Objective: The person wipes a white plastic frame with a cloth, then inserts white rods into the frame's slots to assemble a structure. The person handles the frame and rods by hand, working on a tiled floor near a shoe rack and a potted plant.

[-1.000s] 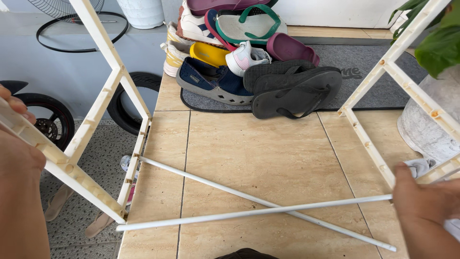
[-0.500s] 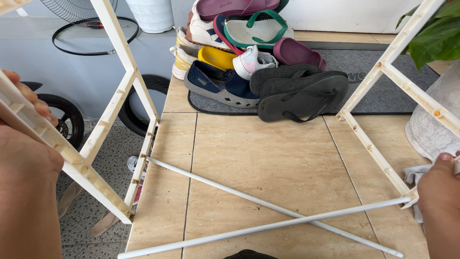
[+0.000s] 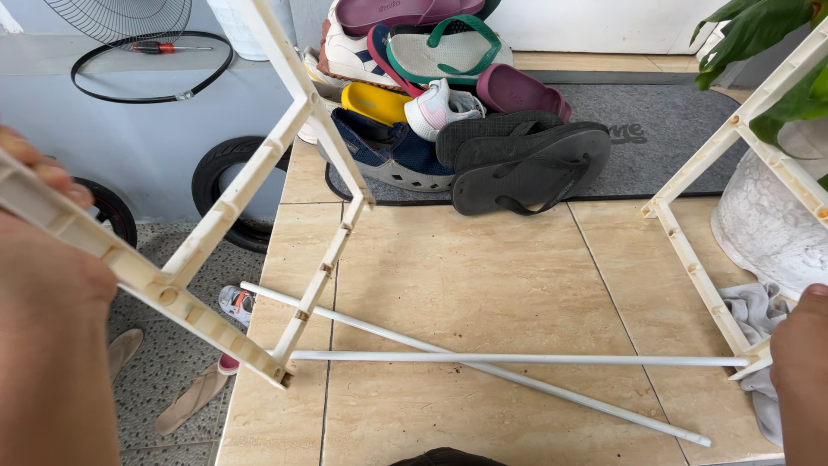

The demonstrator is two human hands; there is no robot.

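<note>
On the tiled floor (image 3: 483, 276), two cream plastic frames stand tilted on their lower edges, one at each side of the view. The left hand (image 3: 47, 285) is clamped on the top bar of the left frame (image 3: 250, 173), fingers curled over the far edge of the bar, palm against the near face. The right hand (image 3: 802, 362) sits at the lower corner of the right frame (image 3: 707, 285); only its edge is in view, so whether it is spread or pinching cannot be told. A white rod (image 3: 517, 358) runs level between the bottom corners of the two frames — one end at the left frame's corner, the other at the right frame's corner beside the right hand. A second white rod (image 3: 604, 406) lies loose on the floor, slanting under the first and crossing it. A grey cloth (image 3: 759, 315) lies bunched by the right frame, next to a white plant pot (image 3: 759, 224). Beyond the frames — a pile of shoes and sandals (image 3: 448, 95) on a grey doormat (image 3: 673, 138). A black tyre (image 3: 228, 185) leans at the step, left.
</note>
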